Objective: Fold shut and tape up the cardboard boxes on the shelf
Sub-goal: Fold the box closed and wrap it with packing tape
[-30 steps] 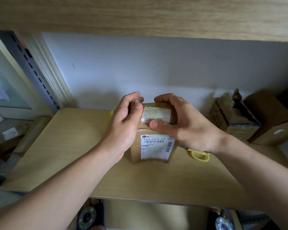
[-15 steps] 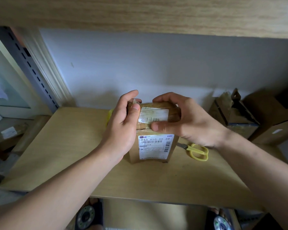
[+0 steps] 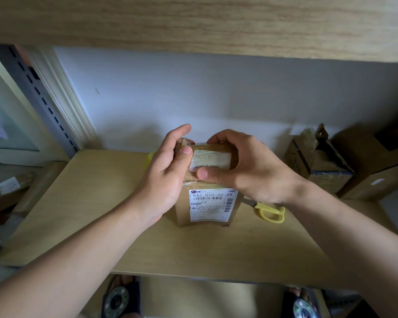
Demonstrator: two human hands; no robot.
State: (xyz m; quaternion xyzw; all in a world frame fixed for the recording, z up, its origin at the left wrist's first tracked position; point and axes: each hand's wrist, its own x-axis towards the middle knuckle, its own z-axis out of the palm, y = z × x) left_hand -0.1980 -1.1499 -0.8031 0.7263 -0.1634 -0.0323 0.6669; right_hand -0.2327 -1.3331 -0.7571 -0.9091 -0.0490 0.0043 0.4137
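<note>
- Now mid-shelf (image 3: 83, 203), standing upright: small cardboard box (image 3: 207, 203), white shipping label (image 3: 213, 205) on the near face, a second label (image 3: 210, 159) on the top flap.
- Left hand (image 3: 163, 177) wrapped round the box's upper left corner, thumb pressing the top near the label's left edge, fingers behind; grip clamped on the box.
- Right hand (image 3: 244, 168) cupped over the top right, thumb laid along the front edge of the top flap, fingers curled over the back; also grasping the box.
- Flaps held down flat under both thumbs; glossy film across the upper part, probably tape, though hard to tell where it ends.
- Yellow-handled scissors (image 3: 270, 211) lying on the shelf just right of the box, partly hidden by the right wrist.
- Something yellow (image 3: 150, 157) peeking out behind the left hand; cannot tell what.
- Further right, well apart: open box (image 3: 319, 161) with raised flaps, and a larger carton (image 3: 377, 166) beside it.
- Likely handling: light, judging by size and the easy two-hand hold; stiff at edges and corners, softer in the middle of the flaps, so liable to dent under hard thumb pressure.
- Taped and labelled patches likely slick; bare cardboard better for purchase.
- Best hold: opposite top corners or side walls, palms bracing, thumbs free to smooth tape along the seam.
- Risk: tall narrow shape, apt to tip if pushed high from one side only.
</note>
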